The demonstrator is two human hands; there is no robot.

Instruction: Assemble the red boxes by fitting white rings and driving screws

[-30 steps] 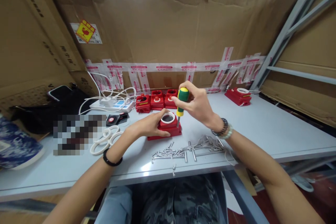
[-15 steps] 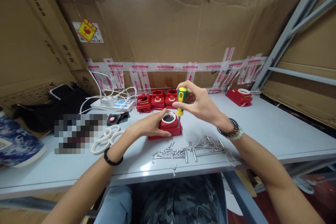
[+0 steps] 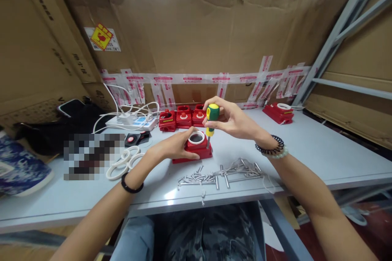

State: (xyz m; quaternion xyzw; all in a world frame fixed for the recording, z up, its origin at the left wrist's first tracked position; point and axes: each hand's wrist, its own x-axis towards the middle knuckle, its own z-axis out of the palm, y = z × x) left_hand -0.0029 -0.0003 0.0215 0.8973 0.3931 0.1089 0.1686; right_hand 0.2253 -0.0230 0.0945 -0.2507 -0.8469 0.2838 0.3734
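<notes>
My left hand [image 3: 176, 145] grips a red housing [image 3: 206, 151] against the table, its thumb along the front side. A white ring [image 3: 196, 137] circles the round opening on top of that housing. In my right hand [image 3: 231, 119] is a screwdriver [image 3: 213, 113] with a green and yellow handle, held nearly upright. Its shaft points down at the right end of the housing, where the tip seems to touch; the screw there is too small to make out. Loose screws [image 3: 198, 176] and metal rods [image 3: 227, 181] lie in front of the housing.
More red housings [image 3: 183, 117] stand in a row behind, and another red housing [image 3: 278, 113] sits at the back right. White rings [image 3: 118, 169] lie left, near a power strip [image 3: 147, 122] with cables. A cardboard wall [image 3: 208, 32] closes off the back.
The screwdriver handle has turned and sits slightly lower. My right wrist has shifted a little to the right; my left hand and the housing stay in place.
</notes>
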